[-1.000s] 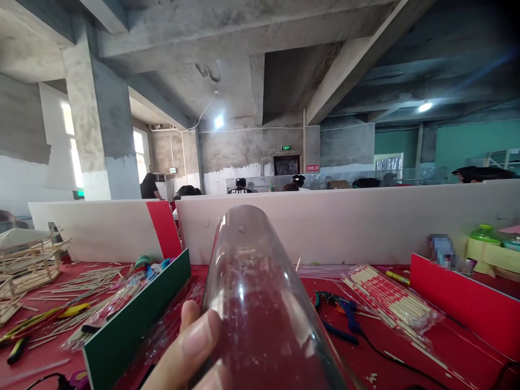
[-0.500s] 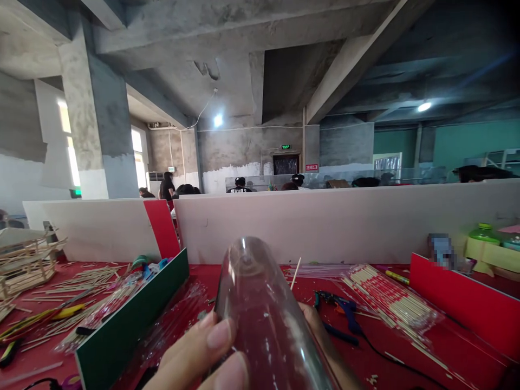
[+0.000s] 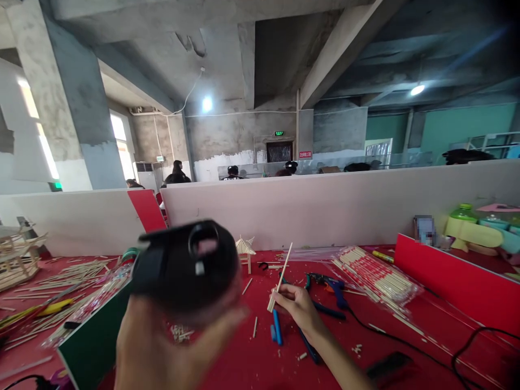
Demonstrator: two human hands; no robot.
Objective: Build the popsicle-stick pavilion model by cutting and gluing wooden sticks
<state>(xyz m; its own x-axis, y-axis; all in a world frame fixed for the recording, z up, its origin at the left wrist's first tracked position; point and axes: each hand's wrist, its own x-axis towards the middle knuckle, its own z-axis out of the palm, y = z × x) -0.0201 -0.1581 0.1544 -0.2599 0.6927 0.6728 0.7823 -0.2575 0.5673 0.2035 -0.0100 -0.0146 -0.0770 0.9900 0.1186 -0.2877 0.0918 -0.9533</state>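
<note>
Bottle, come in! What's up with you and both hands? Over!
Left hand holding black-lidded bottle. Right hand holding long wooden stick. Bottle hides part of red table.

One left hand [image 3: 150, 341] and one right hand [image 3: 298, 306] were in view, with one black-lidded bottle [image 3: 182, 279]. The desk [image 3: 231, 357] carried two stick models, a small one [image 3: 245, 248] and a larger one [image 3: 18, 262], both towards its far edge; two packets of sticks, left [image 3: 108, 287] and right [image 3: 377, 276]; one low green board [image 3: 97, 333]; one low red board [image 3: 459, 276]; one glue gun [image 3: 336, 290]. Loose sticks [image 3: 73, 275] were beyond counting.
</note>
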